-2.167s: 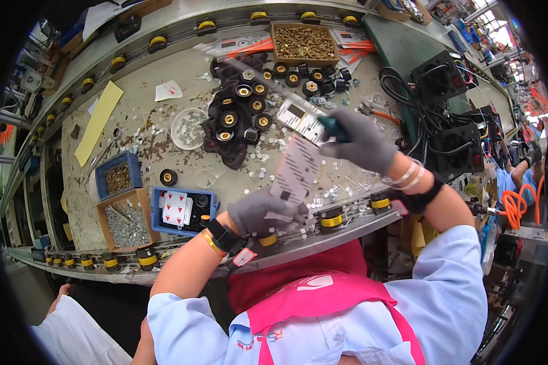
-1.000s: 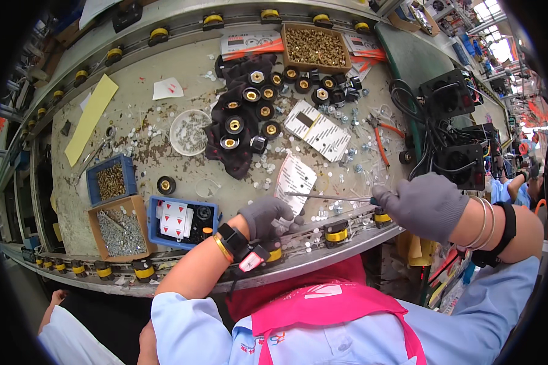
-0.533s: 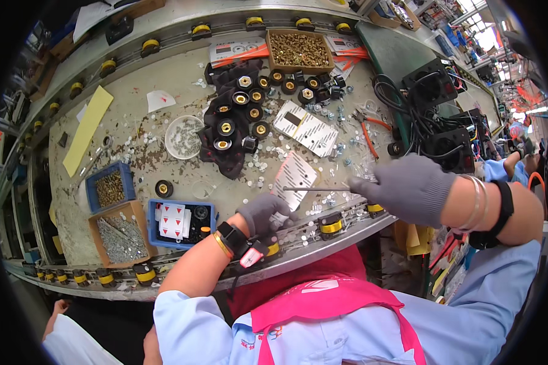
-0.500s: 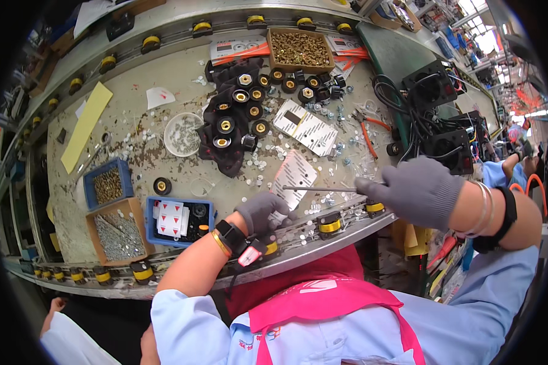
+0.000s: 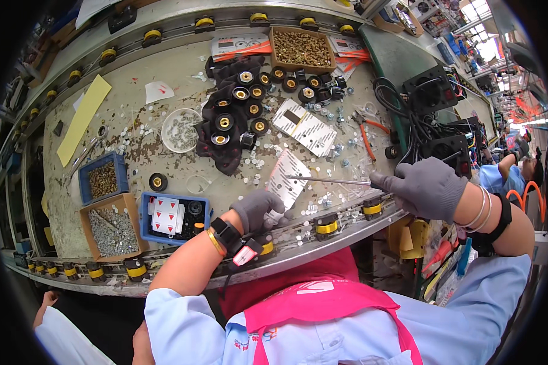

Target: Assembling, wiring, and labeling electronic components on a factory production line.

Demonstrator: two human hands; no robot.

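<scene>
My gloved left hand (image 5: 259, 210) is closed on the near end of a white patterned faceplate (image 5: 289, 180), which is small, flat and pierced with holes. In my gloved right hand (image 5: 425, 190) is a screwdriver (image 5: 335, 180); its handle is hidden inside the fist. The long thin shaft points left, its tip over the faceplate's upper face; contact is too fine to tell. Beyond lies a second white faceplate (image 5: 305, 128) with a rectangular window. Black round knobs with brass centres (image 5: 224, 122) sit on a dark cloth (image 5: 228, 159).
Brass parts fill a cardboard box (image 5: 274, 56) at the back and a blue bin (image 5: 123, 176) at left. Nearby stand a screw box (image 5: 141, 234) and a blue bin with labels (image 5: 208, 214). Orange-handled pliers (image 5: 368, 143) and black cabled units (image 5: 429, 94) lie right. Rollers (image 5: 327, 226) line the near edge.
The screwdriver tip has shifted up across the faceplate, and my right hand has moved slightly right. My left hand keeps its hold, and the faceplate has turned a little. The whole view has shifted slightly.
</scene>
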